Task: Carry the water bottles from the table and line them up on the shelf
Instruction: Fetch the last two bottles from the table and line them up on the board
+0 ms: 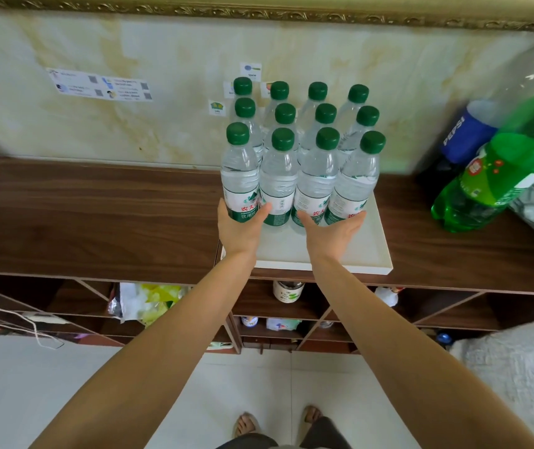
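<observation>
Several clear water bottles with green caps stand in tight rows on a white tray (379,254) on the dark wooden shelf top (97,215). My left hand (241,228) holds the base of the front-left bottle (239,176), thumb on its right side and fingers on its left. My right hand (332,234) is spread wide against the bases of the two front-right bottles (353,186). Its thumb lies by the third bottle and its fingers reach the outer side of the fourth.
A large Pepsi bottle (473,128) and a green soda bottle (499,176) stand at the right on the same top. The marble wall is right behind the bottles. Cubbies below hold bags (152,303) and jars. Bare wood stretches to the left.
</observation>
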Tool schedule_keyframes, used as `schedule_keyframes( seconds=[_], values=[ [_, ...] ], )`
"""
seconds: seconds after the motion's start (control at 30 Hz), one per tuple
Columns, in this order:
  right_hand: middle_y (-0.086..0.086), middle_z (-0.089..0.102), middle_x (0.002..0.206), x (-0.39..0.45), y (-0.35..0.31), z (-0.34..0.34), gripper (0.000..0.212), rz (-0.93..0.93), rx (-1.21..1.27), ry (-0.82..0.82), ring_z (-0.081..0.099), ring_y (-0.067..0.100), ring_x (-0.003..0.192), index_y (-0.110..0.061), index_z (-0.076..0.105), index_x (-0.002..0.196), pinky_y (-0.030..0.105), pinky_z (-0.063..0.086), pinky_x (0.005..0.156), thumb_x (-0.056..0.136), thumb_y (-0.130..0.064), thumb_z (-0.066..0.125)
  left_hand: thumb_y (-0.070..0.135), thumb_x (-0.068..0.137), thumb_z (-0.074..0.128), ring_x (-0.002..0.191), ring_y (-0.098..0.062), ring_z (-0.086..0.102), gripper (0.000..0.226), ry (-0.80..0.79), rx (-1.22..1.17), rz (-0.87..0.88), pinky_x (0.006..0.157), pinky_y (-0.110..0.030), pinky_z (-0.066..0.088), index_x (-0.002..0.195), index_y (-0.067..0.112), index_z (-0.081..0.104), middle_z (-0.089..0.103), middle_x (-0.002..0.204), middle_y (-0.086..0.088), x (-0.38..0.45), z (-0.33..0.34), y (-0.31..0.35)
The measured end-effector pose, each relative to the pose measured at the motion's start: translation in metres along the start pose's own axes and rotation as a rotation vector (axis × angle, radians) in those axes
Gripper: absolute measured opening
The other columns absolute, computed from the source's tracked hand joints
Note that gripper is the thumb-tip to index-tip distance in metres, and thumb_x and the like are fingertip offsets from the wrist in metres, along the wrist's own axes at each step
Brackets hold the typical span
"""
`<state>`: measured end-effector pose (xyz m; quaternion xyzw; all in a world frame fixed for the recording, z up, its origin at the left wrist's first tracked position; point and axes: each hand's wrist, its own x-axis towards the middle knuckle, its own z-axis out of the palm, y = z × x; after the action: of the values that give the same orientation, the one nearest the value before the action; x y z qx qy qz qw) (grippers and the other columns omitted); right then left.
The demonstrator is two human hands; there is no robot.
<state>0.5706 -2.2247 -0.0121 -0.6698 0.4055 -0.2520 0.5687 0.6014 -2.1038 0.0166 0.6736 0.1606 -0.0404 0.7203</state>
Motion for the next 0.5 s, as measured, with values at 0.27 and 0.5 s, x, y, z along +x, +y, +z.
schedule_keyframes(
  seconds=[0.27,0.5],
  values=[
    [0.007,0.005,0.161,0.003,0.001,-0.001,0.127,0.009,-0.014,-0.01,0.009,0.022,0.149,-0.007,-0.004,0.152,0.041,0.018,0.121,0.066,-0.03,0.087,0.023,0.067,0.086,0.129,-0.019,0.049,0.095,-0.021,0.044,0.016,0.109,-0.042,0.041,0.146,0.017,0.034,0.051,0.141,-0.002,0.007,-0.002,-0.003],
    [0.008,0.028,0.151,0.005,-0.003,-0.011,0.111,0.03,-0.012,-0.057,0.032,0.027,0.138,-0.008,0.016,0.147,0.045,0.033,0.114,0.064,-0.029,0.088,0.039,0.054,0.089,0.126,-0.019,0.051,0.107,-0.114,0.104,-0.022,0.105,-0.045,0.044,0.145,0.019,0.036,0.053,0.14,0.0,0.011,-0.017,0.001]
  ],
)
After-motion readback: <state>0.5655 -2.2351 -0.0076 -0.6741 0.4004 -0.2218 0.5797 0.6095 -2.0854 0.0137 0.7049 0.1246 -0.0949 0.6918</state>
